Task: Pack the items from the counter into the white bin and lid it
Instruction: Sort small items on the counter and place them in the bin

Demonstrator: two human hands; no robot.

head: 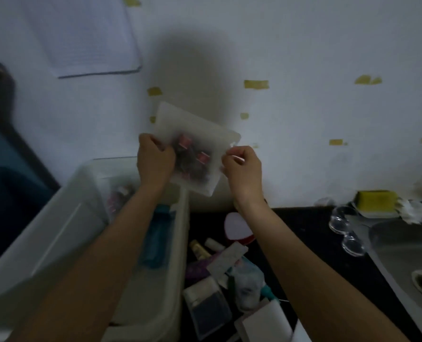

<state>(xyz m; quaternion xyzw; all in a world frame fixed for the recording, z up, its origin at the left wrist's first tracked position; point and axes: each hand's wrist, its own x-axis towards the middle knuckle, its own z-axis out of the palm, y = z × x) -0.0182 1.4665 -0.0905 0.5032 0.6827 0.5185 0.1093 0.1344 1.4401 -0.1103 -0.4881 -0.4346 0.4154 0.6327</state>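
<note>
Both hands hold a frosted plastic pouch point(197, 134) with small red and dark items inside, raised in front of the wall above the bin's far right corner. My left hand point(154, 160) grips its left edge. My right hand point(242, 166) pinches its right edge near the closure. The white bin point(64, 225) stands open at the lower left, holding a blue item point(155, 238) and a small pinkish thing point(117, 201). Several loose items lie on the black counter point(303, 233) to its right: a red-and-white heart-shaped case point(237, 229), small bottles point(201, 250), a clear flat box point(210, 309).
A steel sink point(407, 257) sits at the right, with a yellow sponge point(376, 199) and clear glass pieces point(345, 230) behind it. The wall carries bits of tape and a paper sheet point(81, 33). A dark blue surface lies at the far left.
</note>
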